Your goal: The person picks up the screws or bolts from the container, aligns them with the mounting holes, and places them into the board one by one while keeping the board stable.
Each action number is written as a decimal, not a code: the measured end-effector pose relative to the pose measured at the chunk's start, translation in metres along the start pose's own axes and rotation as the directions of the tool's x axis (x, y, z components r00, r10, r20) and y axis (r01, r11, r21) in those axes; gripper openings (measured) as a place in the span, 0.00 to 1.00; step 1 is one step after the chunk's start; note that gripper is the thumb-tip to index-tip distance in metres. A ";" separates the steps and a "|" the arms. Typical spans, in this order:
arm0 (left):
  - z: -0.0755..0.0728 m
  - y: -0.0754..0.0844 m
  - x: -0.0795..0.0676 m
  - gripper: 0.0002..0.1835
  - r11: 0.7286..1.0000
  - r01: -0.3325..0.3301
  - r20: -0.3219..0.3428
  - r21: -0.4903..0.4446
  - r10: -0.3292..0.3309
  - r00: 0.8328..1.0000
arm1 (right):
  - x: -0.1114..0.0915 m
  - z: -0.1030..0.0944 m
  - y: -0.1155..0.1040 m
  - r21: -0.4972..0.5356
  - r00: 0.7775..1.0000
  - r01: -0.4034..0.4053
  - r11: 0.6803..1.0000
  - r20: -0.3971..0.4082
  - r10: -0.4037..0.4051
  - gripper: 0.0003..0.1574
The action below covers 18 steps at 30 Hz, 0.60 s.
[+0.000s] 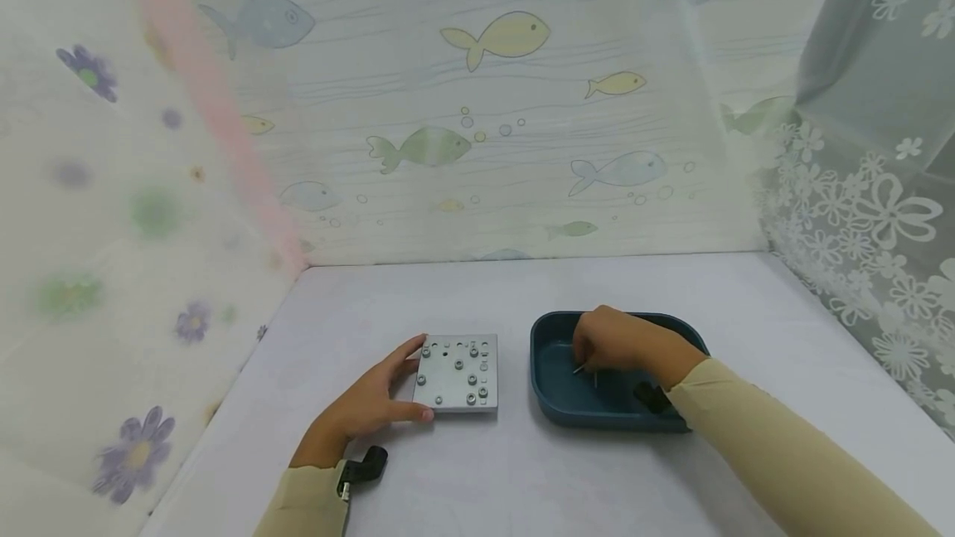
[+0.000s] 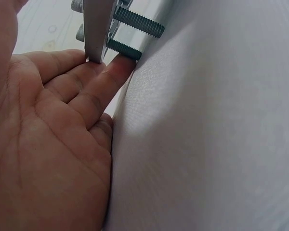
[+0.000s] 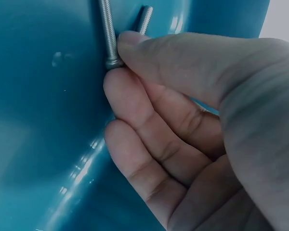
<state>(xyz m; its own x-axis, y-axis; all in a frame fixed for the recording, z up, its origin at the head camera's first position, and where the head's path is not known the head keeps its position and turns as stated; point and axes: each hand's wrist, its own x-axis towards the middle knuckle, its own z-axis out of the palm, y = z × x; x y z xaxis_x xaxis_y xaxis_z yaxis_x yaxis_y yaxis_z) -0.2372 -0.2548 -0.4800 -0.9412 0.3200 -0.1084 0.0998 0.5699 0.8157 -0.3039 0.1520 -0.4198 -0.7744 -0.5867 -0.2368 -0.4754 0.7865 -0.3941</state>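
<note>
My left hand (image 1: 366, 404) grips a square silver metal plate (image 1: 445, 384) by its left side, thumb at the near corner and fingers at the far one. Several socket-head screws stand in holes on its top. Beneath it, threaded shanks (image 2: 139, 22) stick out in the left wrist view, one touching a fingertip. Inside a dark blue tray (image 1: 597, 419), my right hand (image 1: 615, 340) pinches between thumb and fingers. A long screw (image 3: 108, 33) rises at those fingertips in the right wrist view, and a second screw (image 3: 145, 19) shows behind the thumb; its lower end is hidden.
The tray stands right of the plate on a white-covered table (image 1: 462, 479), a strip of cloth between them. Curtains with fish (image 1: 515, 36) and flowers close off the back and sides. A black wrist mount (image 1: 366, 466) sits at the left cuff.
</note>
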 end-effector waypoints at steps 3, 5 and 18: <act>0.000 0.001 0.000 0.63 1.000 0.003 0.002 -0.005 -0.003 1.000 | -0.001 -0.001 0.000 -0.006 1.000 0.011 1.000 -0.002 -0.011 0.09; 0.000 0.000 0.000 0.63 1.000 0.005 0.002 -0.003 -0.005 1.000 | 0.000 -0.001 0.000 -0.012 1.000 0.010 1.000 -0.003 -0.010 0.09; -0.001 -0.001 0.002 0.64 1.000 0.004 -0.004 0.003 -0.004 1.000 | 0.001 -0.001 0.002 -0.093 0.999 0.046 0.995 -0.020 -0.048 0.06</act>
<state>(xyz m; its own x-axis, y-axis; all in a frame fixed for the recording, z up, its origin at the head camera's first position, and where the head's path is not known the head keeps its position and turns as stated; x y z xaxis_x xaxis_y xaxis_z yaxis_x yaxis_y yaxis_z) -0.2397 -0.2552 -0.4809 -0.9429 0.3146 -0.1099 0.0964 0.5732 0.8137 -0.3066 0.1533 -0.4199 -0.7591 -0.6196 -0.1997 -0.5469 0.7734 -0.3205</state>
